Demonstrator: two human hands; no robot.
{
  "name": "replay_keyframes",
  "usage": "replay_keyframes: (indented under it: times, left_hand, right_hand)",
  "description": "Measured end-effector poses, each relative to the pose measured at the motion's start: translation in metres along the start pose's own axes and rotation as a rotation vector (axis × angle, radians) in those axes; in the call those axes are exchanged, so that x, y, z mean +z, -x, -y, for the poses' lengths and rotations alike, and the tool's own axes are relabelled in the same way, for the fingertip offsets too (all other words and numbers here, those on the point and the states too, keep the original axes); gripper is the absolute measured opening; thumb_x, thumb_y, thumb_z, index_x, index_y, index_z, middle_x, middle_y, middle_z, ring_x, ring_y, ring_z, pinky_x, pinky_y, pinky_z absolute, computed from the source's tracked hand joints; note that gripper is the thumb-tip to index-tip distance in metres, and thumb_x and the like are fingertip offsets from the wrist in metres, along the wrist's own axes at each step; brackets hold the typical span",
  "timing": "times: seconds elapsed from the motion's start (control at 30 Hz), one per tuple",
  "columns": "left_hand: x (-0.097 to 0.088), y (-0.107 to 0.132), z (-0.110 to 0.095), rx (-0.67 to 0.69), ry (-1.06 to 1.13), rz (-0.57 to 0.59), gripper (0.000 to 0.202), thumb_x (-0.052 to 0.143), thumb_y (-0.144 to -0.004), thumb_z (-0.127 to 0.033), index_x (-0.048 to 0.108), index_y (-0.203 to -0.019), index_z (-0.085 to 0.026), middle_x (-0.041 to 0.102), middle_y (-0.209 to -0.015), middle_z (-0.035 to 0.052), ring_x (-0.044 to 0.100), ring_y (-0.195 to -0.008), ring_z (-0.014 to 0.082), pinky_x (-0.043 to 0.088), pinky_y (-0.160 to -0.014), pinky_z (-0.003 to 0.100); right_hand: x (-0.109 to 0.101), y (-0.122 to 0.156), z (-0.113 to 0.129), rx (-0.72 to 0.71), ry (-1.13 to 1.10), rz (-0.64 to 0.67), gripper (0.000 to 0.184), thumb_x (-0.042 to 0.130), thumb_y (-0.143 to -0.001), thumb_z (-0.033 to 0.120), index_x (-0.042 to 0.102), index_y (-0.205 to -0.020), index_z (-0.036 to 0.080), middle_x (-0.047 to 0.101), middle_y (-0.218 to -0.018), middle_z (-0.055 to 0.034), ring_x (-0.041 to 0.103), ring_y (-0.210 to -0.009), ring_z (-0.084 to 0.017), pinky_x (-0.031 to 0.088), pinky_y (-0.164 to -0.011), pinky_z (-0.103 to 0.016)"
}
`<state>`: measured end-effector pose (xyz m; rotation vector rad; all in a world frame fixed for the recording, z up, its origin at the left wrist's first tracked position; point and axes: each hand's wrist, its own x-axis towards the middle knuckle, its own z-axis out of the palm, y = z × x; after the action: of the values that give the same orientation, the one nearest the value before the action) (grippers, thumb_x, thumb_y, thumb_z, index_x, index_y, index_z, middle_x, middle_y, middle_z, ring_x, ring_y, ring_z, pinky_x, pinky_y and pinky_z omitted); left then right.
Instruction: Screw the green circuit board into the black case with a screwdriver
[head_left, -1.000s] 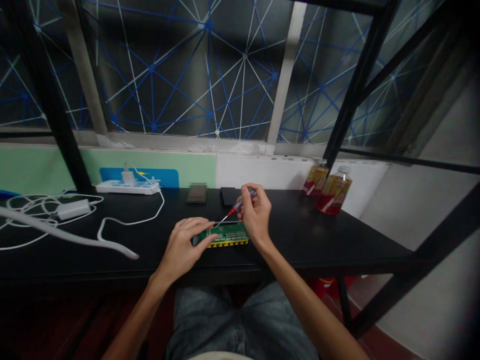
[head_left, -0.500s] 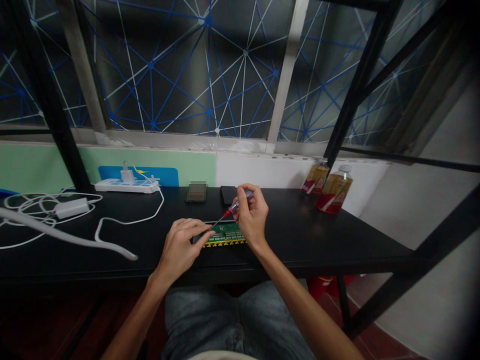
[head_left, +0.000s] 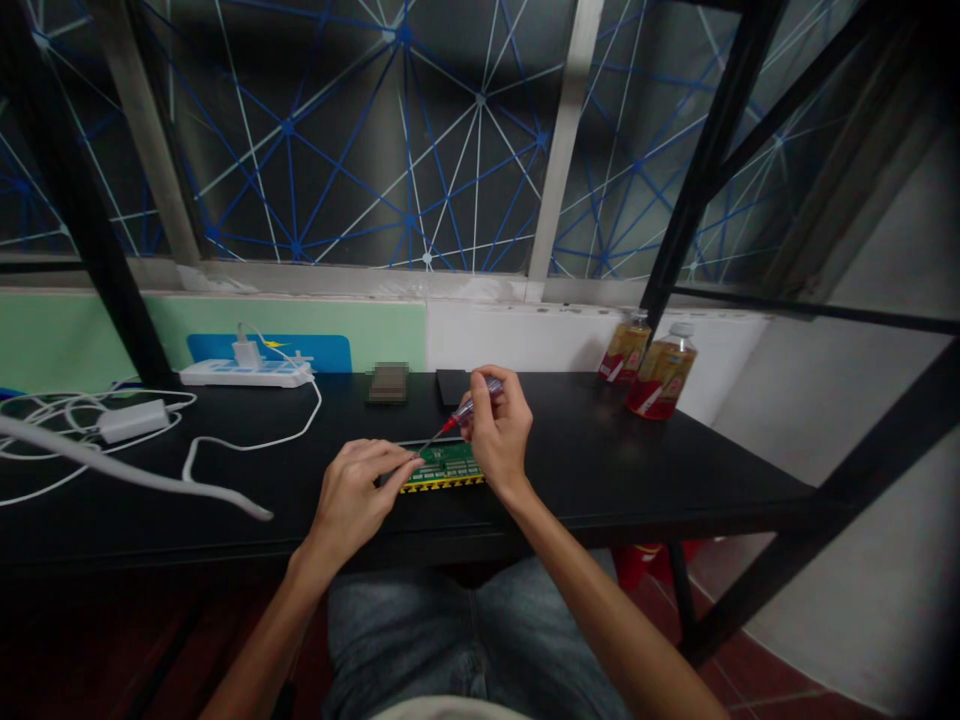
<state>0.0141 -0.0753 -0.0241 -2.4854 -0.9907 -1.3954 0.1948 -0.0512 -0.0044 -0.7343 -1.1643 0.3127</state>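
Observation:
A screwdriver with a clear purplish handle and a red collar is gripped in my right hand. Its thin shaft slants down to the left. My left hand has thumb and forefinger pinched together at the screwdriver's tip; whatever small thing they hold there is hidden. Below both hands lies a green circuit board with rows of small parts and a yellow toothed strip along its near edge. My left fingers cover the board's left end, and my right hand overlaps its right end.
Behind the board lie a flat dark box and a small pixelated item. White cables with an adapter and a power strip occupy the left. Two drink bottles stand at the back right, by the black frame.
The whole view has shifted slightly, with the scene sliding a little left. Both hands keep the same grip, and the screwdriver stays slanted at the left fingertips.

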Motion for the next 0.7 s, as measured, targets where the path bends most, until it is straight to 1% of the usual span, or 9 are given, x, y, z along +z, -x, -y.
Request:
replay_keyframes:
  times: [0.33, 0.5, 0.7]
  left_hand:
    - [-0.0012, -0.0015, -0.0014, 0.009, -0.013, 0.017, 0.016, 0.063, -0.091, -0.028, 0.076, -0.084, -0.022, 0.077, -0.084, 0.0027, 0.069, -0.077, 0.0184, 0.049, -0.075, 0.033]
    - [-0.0008, -0.0014, -0.0008, 0.016, -0.016, 0.012, 0.018, 0.062, -0.092, -0.030, 0.076, -0.084, -0.022, 0.076, -0.083, 0.0027, 0.069, -0.076, 0.0179, 0.048, -0.075, 0.033]
    - [-0.0013, -0.0004, -0.0010, 0.010, -0.012, 0.019, 0.015, 0.064, -0.090, -0.027, 0.076, -0.082, -0.021, 0.076, -0.083, 0.0022, 0.069, -0.076, 0.0178, 0.047, -0.075, 0.032]
  right_hand:
    - [-0.0013, 0.0003, -0.0030, -0.011, 0.036, 0.050, 0.021, 0.051, -0.094, 0.041, 0.056, -0.104, 0.023, 0.056, -0.065, 0.0042, 0.050, -0.038, -0.006, 0.040, -0.035, -0.018]
    - [-0.0006, 0.0015, -0.0043, -0.011, 0.026, 0.031, 0.021, 0.051, -0.094, 0.040, 0.057, -0.104, 0.023, 0.057, -0.066, 0.0034, 0.050, -0.039, -0.006, 0.040, -0.034, -0.018]
    - [-0.0012, 0.0005, -0.0007, -0.007, -0.005, -0.003, 0.020, 0.052, -0.094, 0.041, 0.056, -0.102, 0.023, 0.057, -0.065, 0.0036, 0.050, -0.039, -0.007, 0.040, -0.034, -0.019]
